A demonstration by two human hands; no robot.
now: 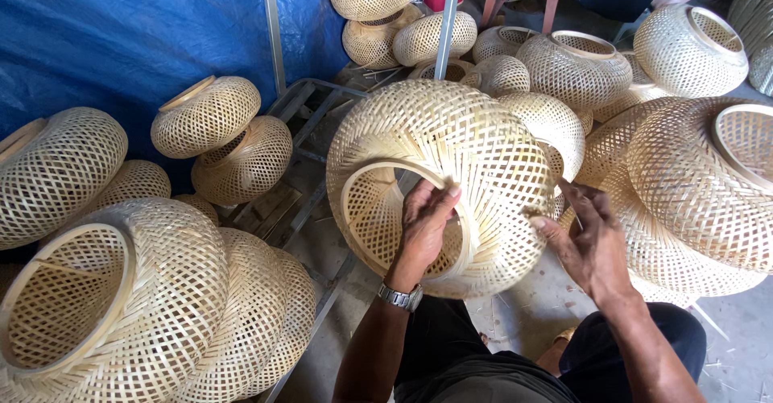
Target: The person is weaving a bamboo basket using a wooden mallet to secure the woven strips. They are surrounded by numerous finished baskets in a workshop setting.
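Working left to right, I see finished woven shades point(121, 306) heaped on the floor at my left, against a blue tarp point(121, 33). The woven bamboo shade point(451, 177) I am working on sits in front of my knees, tilted so its round rim point(403, 218) faces me. My left hand point(423, 222) is hooked over that rim, fingers curled inside and clamped on the hoop. My right hand point(584, 238) is spread, fingers apart, with the fingertips touching the weave on the shade's right flank. To do this well, I judge the left hand should keep the rim firm so the shade cannot roll, while the right presses lightly, feeling along the strips rather than crushing them. More shades point(692, 186) crowd the floor at my right, touching this one.
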